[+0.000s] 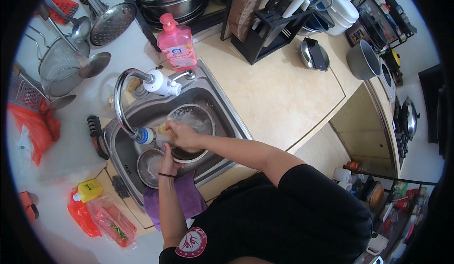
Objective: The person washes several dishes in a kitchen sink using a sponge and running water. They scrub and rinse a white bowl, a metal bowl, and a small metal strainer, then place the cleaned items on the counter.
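My left hand (169, 164) grips the rim of a small stainless steel bowl (146, 167) over the left part of the sink. A tan scrubber, perhaps a loofah or cloth (164, 127), is in my right hand (182, 135), just above a larger round metal basin (212, 125). That basin lies in the stainless steel sink (122, 150) and looks wet inside. Between my hands and the wall, the curved faucet (120, 97) ends in a blue and white nozzle (144, 135) close to both hands. My right fingers partly hide the scrubber.
A pink pump bottle (179, 47) stands behind the sink. On the counter (273, 97) are a black knife rack (262, 47) and a bowl with a phone (315, 54) across it. A purple cloth (189, 196) hangs over the front edge; a yellow bottle (89, 190) lies left.
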`<action>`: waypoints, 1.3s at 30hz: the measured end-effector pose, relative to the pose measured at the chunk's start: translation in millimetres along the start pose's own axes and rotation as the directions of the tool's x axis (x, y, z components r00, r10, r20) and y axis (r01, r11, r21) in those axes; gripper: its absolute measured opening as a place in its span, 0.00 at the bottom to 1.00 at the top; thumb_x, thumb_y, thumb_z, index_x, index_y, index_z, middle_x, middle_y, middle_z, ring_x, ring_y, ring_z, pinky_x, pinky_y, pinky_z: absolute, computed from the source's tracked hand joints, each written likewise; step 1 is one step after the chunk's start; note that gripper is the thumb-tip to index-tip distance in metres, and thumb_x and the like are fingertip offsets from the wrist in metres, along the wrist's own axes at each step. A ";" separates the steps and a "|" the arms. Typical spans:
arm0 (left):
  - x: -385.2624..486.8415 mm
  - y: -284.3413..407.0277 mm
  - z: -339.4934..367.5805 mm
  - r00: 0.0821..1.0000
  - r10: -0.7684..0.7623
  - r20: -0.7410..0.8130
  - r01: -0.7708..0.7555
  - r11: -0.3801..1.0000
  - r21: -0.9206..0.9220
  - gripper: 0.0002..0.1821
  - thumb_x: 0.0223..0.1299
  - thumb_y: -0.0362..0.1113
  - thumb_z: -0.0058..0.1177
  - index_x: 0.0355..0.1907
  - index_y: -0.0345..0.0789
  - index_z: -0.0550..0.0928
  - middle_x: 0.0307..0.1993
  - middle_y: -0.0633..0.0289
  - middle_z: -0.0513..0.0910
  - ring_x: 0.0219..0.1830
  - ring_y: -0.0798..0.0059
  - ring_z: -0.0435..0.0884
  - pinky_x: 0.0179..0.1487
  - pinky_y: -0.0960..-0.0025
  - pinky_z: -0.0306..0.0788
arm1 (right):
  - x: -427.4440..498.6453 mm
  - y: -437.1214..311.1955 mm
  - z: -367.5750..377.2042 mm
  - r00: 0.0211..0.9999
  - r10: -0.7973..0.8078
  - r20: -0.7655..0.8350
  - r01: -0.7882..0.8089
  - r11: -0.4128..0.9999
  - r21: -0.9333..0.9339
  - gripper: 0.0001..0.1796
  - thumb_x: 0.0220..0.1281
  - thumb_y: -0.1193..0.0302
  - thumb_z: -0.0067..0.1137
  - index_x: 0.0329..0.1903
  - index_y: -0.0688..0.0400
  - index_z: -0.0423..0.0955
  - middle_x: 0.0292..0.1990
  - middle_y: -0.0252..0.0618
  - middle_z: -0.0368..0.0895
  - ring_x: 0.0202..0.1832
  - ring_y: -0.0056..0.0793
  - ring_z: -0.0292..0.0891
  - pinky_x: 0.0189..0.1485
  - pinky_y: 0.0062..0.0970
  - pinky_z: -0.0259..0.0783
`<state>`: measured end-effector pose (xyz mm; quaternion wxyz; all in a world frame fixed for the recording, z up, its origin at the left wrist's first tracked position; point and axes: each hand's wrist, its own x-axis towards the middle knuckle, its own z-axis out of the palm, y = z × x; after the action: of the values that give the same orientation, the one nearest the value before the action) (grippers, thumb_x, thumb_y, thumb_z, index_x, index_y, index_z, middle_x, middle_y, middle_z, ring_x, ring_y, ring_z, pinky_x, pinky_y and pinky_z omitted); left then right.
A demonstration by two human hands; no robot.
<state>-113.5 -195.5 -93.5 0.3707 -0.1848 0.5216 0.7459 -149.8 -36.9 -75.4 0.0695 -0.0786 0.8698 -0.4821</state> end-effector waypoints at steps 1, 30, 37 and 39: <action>-1.6 -1.2 0.8 1.000 -0.011 0.008 0.011 0.999 -0.030 0.32 0.60 0.62 0.33 0.56 0.38 0.63 0.37 0.59 0.79 0.29 0.71 0.80 0.20 0.72 0.75 | -1.2 -5.2 4.1 0.998 0.051 0.046 -0.060 0.975 0.212 0.26 0.38 0.72 0.58 0.47 0.61 0.67 0.43 0.48 0.73 0.47 0.43 0.71 0.47 0.34 0.67; 18.0 -67.4 -2.7 0.894 -0.439 0.091 0.336 0.523 -0.783 0.12 0.62 0.35 0.37 0.45 0.36 0.71 0.30 0.59 0.77 0.09 0.88 0.61 0.08 0.88 0.53 | -50.8 -52.0 -32.8 0.961 -0.252 -0.110 0.222 0.948 -0.228 0.30 0.49 0.69 0.53 0.59 0.43 0.61 0.50 0.58 0.61 0.54 0.62 0.58 0.54 0.49 0.61; -37.4 -48.5 -35.9 0.869 -0.371 0.328 0.491 0.726 -0.482 0.14 0.63 0.34 0.34 0.49 0.33 0.68 0.33 0.50 0.75 0.08 0.90 0.57 0.07 0.88 0.50 | 28.7 -28.9 -64.0 0.976 0.129 0.176 -0.175 0.944 0.278 0.21 0.45 0.63 0.54 0.45 0.55 0.74 0.37 0.51 0.76 0.39 0.46 0.73 0.43 0.32 0.69; -39.4 -51.3 -36.9 0.847 -0.264 0.462 0.502 0.684 -0.529 0.14 0.63 0.37 0.36 0.48 0.34 0.68 0.27 0.54 0.73 0.08 0.89 0.58 0.07 0.87 0.50 | 41.2 -16.4 -66.0 0.937 0.142 0.319 -0.264 0.885 0.382 0.20 0.45 0.62 0.54 0.43 0.56 0.76 0.34 0.47 0.78 0.39 0.39 0.74 0.42 0.30 0.69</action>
<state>-53.4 -234.2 -114.6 0.5228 -0.2697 0.1143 0.8006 -201.9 0.8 -28.6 0.2585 -0.0375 0.7302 -0.6313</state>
